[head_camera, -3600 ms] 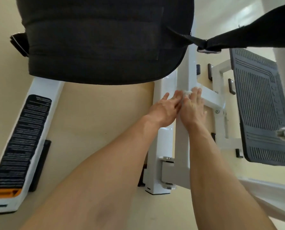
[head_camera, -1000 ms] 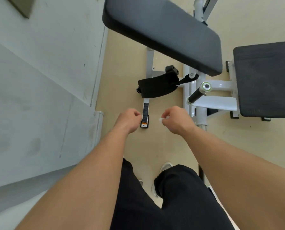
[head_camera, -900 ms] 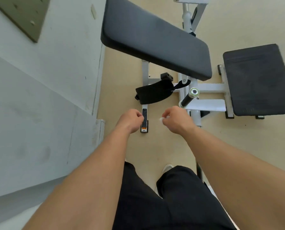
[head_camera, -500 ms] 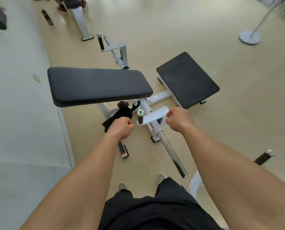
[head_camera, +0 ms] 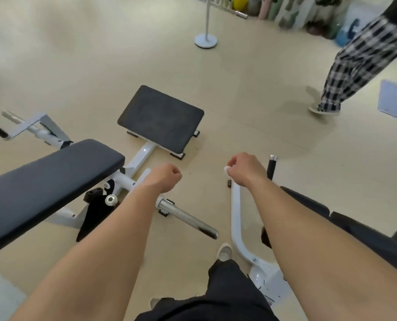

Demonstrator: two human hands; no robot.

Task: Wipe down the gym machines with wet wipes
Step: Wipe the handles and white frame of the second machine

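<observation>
I stand over a white-framed gym machine with a long black pad [head_camera: 47, 179] at the left and a black footplate [head_camera: 160, 118] on the floor ahead. Its chrome bar [head_camera: 188, 220] sticks out toward me. My right hand [head_camera: 247, 169] is curled round a small balled-up white wet wipe [head_camera: 226, 169], held in the air above the floor. My left hand [head_camera: 165, 178] is a fist with nothing in it, hovering over the machine's white frame [head_camera: 144, 154].
A second machine with a white curved tube [head_camera: 236, 218] and black pads [head_camera: 364, 235] stands at my right. A person in checked trousers [head_camera: 364, 59] walks at the far right. A white pole stand [head_camera: 206, 41] is on the floor ahead.
I have stood up from wiping the frame low down and turned right. Both hands came off the machine, and the view swung from the wall to the open floor.
</observation>
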